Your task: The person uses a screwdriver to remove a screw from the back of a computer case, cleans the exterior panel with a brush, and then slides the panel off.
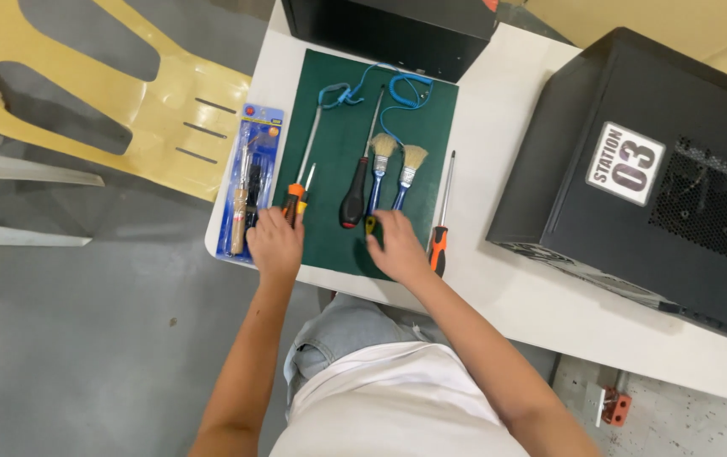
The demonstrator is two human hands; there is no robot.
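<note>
My left hand rests at the near left edge of a green mat, its fingers curled on the orange handle of a long screwdriver. A thinner short screwdriver lies right beside it. My right hand sits at the mat's near right, fingertips closed on a small yellow-tipped tool just below two blue-handled brushes. A black-handled screwdriver lies between my hands. An orange-and-black screwdriver lies off the mat, next to my right wrist.
A blue coiled cord lies at the mat's far end. A blister-packed soldering iron sits at the white table's left edge. A black computer case fills the right; another black box stands behind. A yellow plastic chair is at left.
</note>
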